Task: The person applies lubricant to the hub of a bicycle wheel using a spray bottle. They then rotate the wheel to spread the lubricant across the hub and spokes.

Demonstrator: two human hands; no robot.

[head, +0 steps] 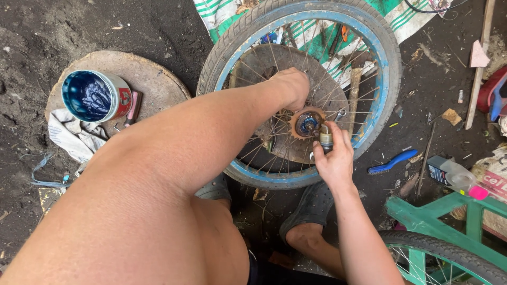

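My left hand [288,87] rests on thin metal spokes [364,79], dull and greyed. The sprocket [306,124] at the hub is rusty metal, rough and orange-brown. My right hand [334,158] grips a small metal socket [326,137], smooth with a faint shine. The tyre [393,68] is matt grey rubber with fine tread; the rim [381,84] is metal with worn blue paint. A glossy tin can [97,96] holds shiny dark blue grease. Beside it lies crumpled white cloth [71,138]. The ground [31,47] is dark, gritty dirt. A blue plastic brush [392,162] looks smooth.
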